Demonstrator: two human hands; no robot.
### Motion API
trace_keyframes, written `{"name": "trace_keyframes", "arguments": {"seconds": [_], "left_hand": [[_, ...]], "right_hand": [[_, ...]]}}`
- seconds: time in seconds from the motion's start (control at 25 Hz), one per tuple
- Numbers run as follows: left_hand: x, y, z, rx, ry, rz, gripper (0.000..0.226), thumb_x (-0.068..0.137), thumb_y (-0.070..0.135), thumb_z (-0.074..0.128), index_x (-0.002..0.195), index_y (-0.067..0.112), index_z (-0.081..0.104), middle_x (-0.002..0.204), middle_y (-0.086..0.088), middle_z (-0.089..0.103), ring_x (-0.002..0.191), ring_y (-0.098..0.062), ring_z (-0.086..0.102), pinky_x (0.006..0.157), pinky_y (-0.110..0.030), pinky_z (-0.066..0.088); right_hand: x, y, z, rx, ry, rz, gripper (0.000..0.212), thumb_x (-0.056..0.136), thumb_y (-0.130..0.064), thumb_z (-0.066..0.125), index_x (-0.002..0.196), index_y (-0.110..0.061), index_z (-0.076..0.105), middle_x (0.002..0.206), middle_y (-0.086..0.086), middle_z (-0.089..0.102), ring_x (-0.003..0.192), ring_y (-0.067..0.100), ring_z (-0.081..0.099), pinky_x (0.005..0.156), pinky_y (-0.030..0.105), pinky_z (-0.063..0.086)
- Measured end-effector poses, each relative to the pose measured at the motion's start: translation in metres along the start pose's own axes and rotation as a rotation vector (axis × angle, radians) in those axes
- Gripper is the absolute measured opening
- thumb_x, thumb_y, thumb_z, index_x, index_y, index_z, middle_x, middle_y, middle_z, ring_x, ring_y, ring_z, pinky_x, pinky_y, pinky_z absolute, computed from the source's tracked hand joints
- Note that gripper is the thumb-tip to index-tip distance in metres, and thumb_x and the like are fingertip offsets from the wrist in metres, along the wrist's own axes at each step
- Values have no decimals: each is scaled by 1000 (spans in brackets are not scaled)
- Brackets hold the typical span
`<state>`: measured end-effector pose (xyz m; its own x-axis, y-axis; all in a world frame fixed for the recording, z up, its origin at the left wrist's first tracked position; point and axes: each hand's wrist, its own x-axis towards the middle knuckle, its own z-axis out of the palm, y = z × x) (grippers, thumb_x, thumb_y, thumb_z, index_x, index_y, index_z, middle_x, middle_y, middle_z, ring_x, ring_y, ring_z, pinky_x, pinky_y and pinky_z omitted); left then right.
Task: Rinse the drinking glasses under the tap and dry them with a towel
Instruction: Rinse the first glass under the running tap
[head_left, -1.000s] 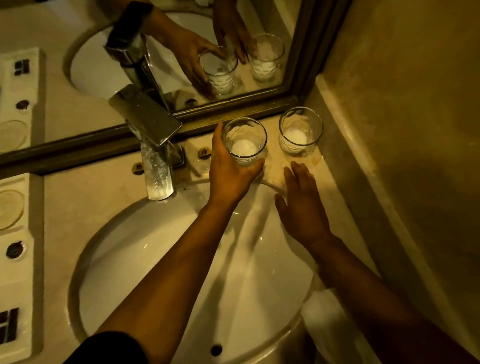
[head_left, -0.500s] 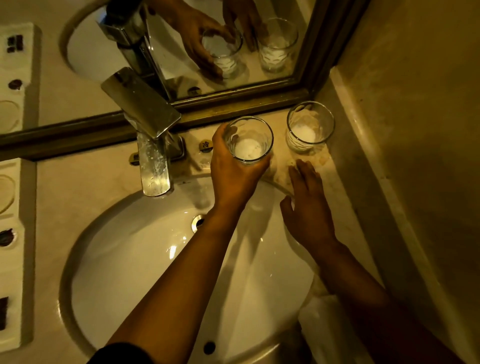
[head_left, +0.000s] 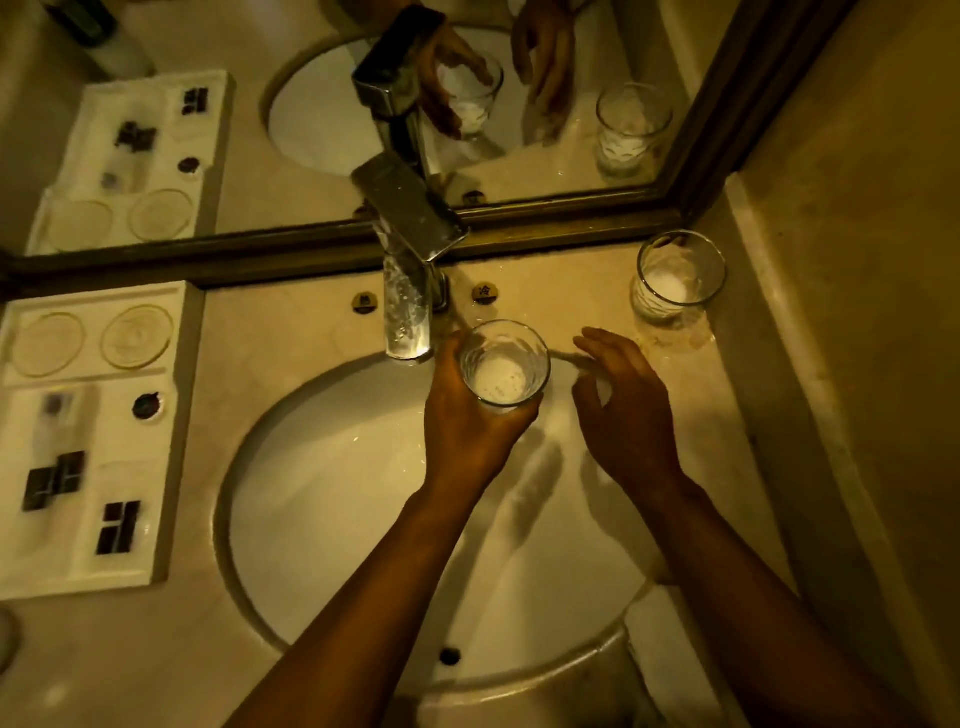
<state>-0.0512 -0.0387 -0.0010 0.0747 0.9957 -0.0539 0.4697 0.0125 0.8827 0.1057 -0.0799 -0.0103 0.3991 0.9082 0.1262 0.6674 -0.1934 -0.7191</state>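
Observation:
My left hand (head_left: 467, 426) grips a clear drinking glass (head_left: 504, 369) upright over the back edge of the white basin (head_left: 332, 499), just right of the tap spout (head_left: 408, 317). No water runs from the tap. A second glass (head_left: 678, 280) stands on the counter in the back right corner. My right hand (head_left: 623, 415) hovers over the basin's right rim, fingers spread, holding nothing. No towel is clearly visible.
A white amenity tray (head_left: 88, 441) with coasters and small dark packets lies on the counter at left. A framed mirror (head_left: 519, 208) runs along the back; a tiled wall (head_left: 857, 312) closes the right side. The tap's lever handle (head_left: 410, 208) juts forward above the spout.
My left hand has lifted the glass off the counter and brought it left and nearer, beside the spout. My right hand has left the counter and hangs over the rim.

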Motion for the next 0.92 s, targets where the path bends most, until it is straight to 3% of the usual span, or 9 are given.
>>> {"name": "trace_keyframes", "arguments": {"seconds": [0.08,0.2,0.24,0.36,0.44,0.52,0.6,0.72,0.92], "left_hand": [[-3,-15,-10,-20,26,-84,84,62,33,94,129,35,43,120,14,61,108,-7,61,85,-4,42],[-4,-34,-27,-59,48,-158,95,59,40,94,138,32,41,131,8,61,109,-19,69,90,-33,59],[-4,-36,-32,-69,44,-167,97,60,38,94,141,31,40,133,7,60,106,-13,70,86,-31,60],[-1,-45,-49,-85,27,-170,89,68,16,92,142,20,43,128,8,56,83,20,62,59,-1,47],[2,-53,-59,-71,29,-148,88,64,22,94,138,26,46,127,11,59,100,7,64,69,-4,50],[6,-59,-67,-48,34,-127,90,61,30,95,136,30,47,129,12,62,116,-11,62,92,-25,55],[9,-62,-71,-48,34,-123,94,60,32,95,140,29,45,134,8,62,120,-15,60,101,-36,52],[11,-60,-75,-42,21,-113,98,62,33,95,145,26,42,139,5,60,124,-16,58,103,-34,50],[20,-58,-79,-74,-13,-92,93,62,31,95,140,29,44,133,7,61,120,-16,59,99,-31,52]], "right_hand": [[11,-32,1,110,-4,-79,34,94,-12,56,129,-13,60,132,3,59,120,11,54,103,23,45],[29,-82,6,193,-49,-120,45,97,-33,56,140,-19,48,136,0,54,120,9,53,97,32,50],[36,-96,7,192,-59,-128,53,96,-39,57,144,-21,43,139,1,51,122,11,52,96,31,51],[57,-128,9,87,-73,-227,70,90,-45,63,150,-23,34,142,5,47,125,15,50,93,26,49],[70,-142,12,-27,-78,-284,70,90,-42,65,150,-22,35,137,7,48,119,17,53,92,27,51],[78,-150,18,-113,-82,-283,65,93,-39,63,150,-22,37,129,9,49,109,18,57,89,32,55],[84,-154,21,-172,-104,-266,62,95,-37,60,150,-24,35,124,9,48,100,20,59,80,37,58],[89,-158,20,-164,-137,-224,60,96,-39,58,150,-29,34,119,8,46,95,19,58,72,37,60],[110,-181,16,-166,-158,-234,45,96,-43,55,138,-31,48,119,6,46,98,14,51,82,26,49]]}}
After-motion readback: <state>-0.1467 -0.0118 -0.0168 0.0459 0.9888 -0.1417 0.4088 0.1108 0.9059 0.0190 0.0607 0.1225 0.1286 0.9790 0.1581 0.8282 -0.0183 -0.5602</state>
